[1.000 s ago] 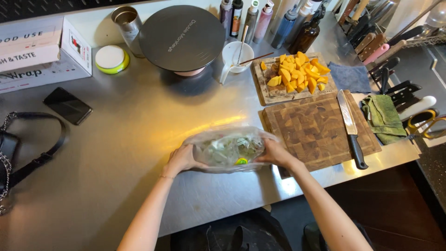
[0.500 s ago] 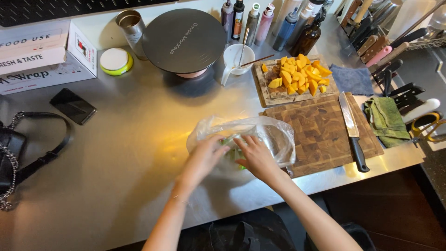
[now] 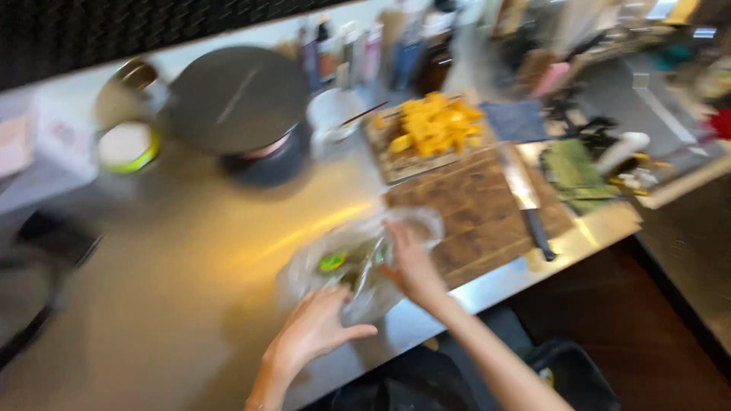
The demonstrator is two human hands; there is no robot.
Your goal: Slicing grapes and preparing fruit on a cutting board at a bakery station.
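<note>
The view is blurred by motion. A clear plastic bag [image 3: 346, 262] with green contents lies on the steel counter [image 3: 190, 274] near its front edge. My right hand [image 3: 411, 262] reaches into or grips the bag's right side, beside the wooden cutting board [image 3: 472, 205]. My left hand [image 3: 316, 327] rests at the bag's lower left edge, fingers spread and touching the plastic.
A knife [image 3: 525, 198] lies on the cutting board. Behind it a second board holds yellow-orange chopped pieces [image 3: 434, 125]. A round dark lid [image 3: 236, 95], a white cup [image 3: 331, 114], bottles and a green-rimmed tub [image 3: 126, 144] stand at the back. A green cloth [image 3: 571, 171] is at right.
The camera has swung, so the scene has shifted and blurred. My left hand has dropped from the top of the bag to its lower left edge; my right hand stays at the bag.
</note>
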